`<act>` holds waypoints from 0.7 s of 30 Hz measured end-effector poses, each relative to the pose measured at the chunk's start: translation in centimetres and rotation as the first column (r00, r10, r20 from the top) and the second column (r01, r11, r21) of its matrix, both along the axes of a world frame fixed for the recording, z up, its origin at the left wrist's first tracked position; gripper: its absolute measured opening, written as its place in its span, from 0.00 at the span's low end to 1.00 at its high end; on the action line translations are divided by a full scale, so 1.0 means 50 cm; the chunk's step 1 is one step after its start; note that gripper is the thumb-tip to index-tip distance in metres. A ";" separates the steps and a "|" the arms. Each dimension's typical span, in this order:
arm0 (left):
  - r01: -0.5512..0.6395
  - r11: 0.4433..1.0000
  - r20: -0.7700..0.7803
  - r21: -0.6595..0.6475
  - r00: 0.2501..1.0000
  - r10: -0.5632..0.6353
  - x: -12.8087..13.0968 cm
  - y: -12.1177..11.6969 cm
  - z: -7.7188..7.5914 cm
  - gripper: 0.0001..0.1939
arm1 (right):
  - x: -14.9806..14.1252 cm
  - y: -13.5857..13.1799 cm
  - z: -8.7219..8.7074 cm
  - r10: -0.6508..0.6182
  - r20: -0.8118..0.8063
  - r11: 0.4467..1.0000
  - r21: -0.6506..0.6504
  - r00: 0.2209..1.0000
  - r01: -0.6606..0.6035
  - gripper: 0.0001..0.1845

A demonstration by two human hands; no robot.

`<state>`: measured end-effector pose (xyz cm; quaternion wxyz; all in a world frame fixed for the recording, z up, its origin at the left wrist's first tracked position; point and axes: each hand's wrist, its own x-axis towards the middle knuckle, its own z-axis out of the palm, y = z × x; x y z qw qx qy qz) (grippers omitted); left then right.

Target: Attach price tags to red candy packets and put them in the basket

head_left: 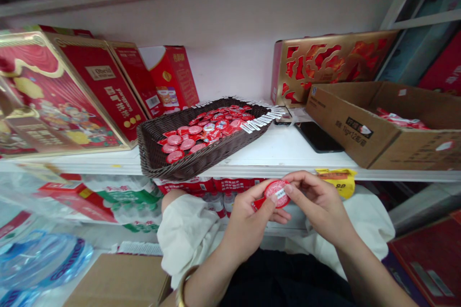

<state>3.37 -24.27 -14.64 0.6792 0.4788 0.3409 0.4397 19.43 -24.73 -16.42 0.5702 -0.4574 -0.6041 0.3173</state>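
A small red round packet (272, 188) with a white barcode label (280, 194) on its face is between my hands, above my lap. My left hand (248, 220) is closed on the packet from the left, its thumb on the lower edge. From the right, my right hand (322, 204) pinches the packet's edge, the thumb at the label's upper end. Beyond them on the shelf, a dark wicker basket (198, 165) holds several similar red packets (212, 127). White label strips (264, 120) stick out along its right and back rim.
An open cardboard box (344, 129) with red packets inside stands right, beside a black phone (319, 137). Red-gold gift boxes (93, 86) stand left, another gold box (327, 64) behind. A yellow price tag (340, 182) hangs at the shelf edge; bottled drinks (122, 199) sit below.
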 end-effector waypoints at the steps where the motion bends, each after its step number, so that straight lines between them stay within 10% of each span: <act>1: -0.002 1.000 -0.003 -0.001 1.000 0.002 0.000 0.000 0.000 0.19 | -0.001 0.001 0.000 0.005 -0.022 1.000 -0.011 1.000 -0.005 0.11; 21: -0.091 0.994 -0.008 -0.066 0.996 0.091 0.003 0.010 -0.002 0.26 | -0.002 0.007 0.005 -0.091 -0.107 0.996 -0.008 0.990 0.090 0.14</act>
